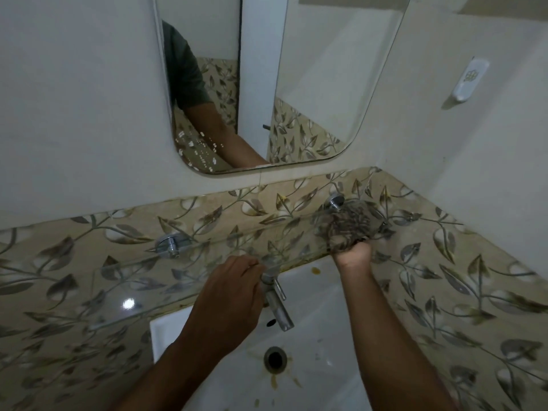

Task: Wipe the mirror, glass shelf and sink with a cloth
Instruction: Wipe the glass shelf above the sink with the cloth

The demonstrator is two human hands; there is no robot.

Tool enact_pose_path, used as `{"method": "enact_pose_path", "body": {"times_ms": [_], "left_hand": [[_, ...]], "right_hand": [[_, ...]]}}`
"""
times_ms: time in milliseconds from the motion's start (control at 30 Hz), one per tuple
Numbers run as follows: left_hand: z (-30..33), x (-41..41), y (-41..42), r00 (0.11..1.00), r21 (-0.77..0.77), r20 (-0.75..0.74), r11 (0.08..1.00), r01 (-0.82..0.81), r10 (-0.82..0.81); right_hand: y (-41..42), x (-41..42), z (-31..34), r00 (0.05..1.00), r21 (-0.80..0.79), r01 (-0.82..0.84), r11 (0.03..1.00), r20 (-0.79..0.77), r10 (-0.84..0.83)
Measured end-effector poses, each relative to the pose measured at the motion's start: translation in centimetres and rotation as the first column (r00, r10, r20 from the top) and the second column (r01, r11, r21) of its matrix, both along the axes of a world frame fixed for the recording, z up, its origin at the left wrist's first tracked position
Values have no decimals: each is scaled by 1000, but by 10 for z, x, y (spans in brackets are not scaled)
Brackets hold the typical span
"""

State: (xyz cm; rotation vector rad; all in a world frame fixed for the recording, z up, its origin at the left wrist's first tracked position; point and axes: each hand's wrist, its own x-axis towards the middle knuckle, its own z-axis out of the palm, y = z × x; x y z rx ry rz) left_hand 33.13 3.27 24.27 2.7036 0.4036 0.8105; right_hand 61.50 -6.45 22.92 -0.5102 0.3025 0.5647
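Note:
A clear glass shelf (139,280) runs along the leaf-patterned tiles on two chrome brackets. My right hand (353,253) reaches up from under its right end and presses a dark patterned cloth (350,226) against the glass near the right bracket (336,201). My left hand (231,295) rests at the shelf's front edge beside the chrome tap (277,304), fingers curled on the edge. Above hangs the mirror (311,84) with white spots at its lower left. Below sits the white sink (311,351) with brown stains around its drain (274,358).
The left chrome bracket (170,244) holds the shelf to the wall. A white wall-mounted holder (470,81) hangs on the right wall, which forms a corner close to the shelf's right end. The mirror reflects my arm and a doorway.

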Motion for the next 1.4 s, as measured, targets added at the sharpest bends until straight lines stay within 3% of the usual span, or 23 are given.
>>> {"method": "enact_pose_path", "body": {"times_ms": [67,167,233,367,467,567,633,767,867,1067,1167,1267,1333,1400], "left_hand": [[0,4,-2,1000,4,-2,1000,9,-9],[5,10,-3,1000,2,6,1000,11,-11],[8,11,-3,1000,-5,11,1000,14,-14],[11,13,-2,1000,-11,17,1000,-2,2],[14,20,-7,1000,-5,11,1000,-7,7],[16,27,-13,1000,30,-16,999,15,-14],[13,25,-10,1000,33,-16,999,21,-20],[7,15,-1,1000,0,-8,1000,9,-9],[5,4,2,1000,-21,-24,1000,1,-1],[6,-26,18,996,-46,-33,995,-84,83],[5,-31,26,994,-65,-36,993,-102,100],[7,-30,28,995,-74,-31,993,-96,93],[10,-29,28,995,-63,-22,994,-94,93],[12,-32,30,994,-65,-18,992,-111,110]], "right_hand": [[5,-17,0,997,30,-71,997,35,70],[5,-38,-12,981,-48,-169,985,90,172],[1,-35,-14,984,-112,-146,983,86,156],[-1,-20,-1,996,-68,-67,995,56,71],[2,-43,-7,983,-13,-181,983,40,182],[-6,-52,-20,966,-149,-236,960,69,248],[-18,-38,-12,979,-210,-158,965,97,181],[-35,12,2,989,-117,143,983,41,-139],[-23,20,12,980,-106,196,975,43,-192],[5,-9,6,996,-47,72,996,49,-69],[13,-50,-1,985,-45,-143,989,92,147],[35,-116,-12,918,-64,-390,919,51,393],[50,-171,-14,849,50,-528,848,8,528],[58,-207,-12,796,55,-605,794,18,605]]}}
